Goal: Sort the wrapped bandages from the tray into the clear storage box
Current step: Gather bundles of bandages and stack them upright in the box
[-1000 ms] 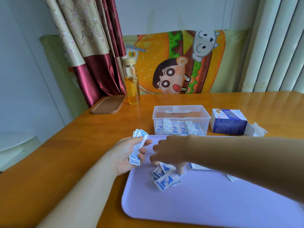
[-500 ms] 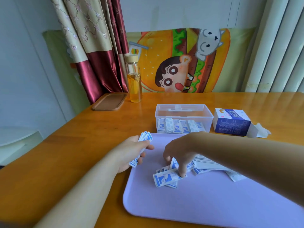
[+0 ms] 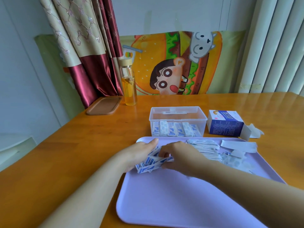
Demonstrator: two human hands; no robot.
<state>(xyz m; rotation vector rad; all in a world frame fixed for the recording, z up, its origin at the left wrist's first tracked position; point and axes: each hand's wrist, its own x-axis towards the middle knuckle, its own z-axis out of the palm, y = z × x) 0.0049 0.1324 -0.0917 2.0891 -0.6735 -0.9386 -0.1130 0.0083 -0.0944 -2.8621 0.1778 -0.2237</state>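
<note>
Left hand (image 3: 141, 153) and right hand (image 3: 179, 156) together clutch a fan of wrapped bandages (image 3: 152, 163) just over the tray (image 3: 181, 203), one row (image 3: 176, 131) already in the clear storage box (image 3: 177, 111), a good heap (image 3: 205, 148) yet to go.

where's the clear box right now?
Head view, centre-right: the clear storage box sits on the table just past the far edge of the tray, blue carton on its right, bottle further back to its left.
</note>
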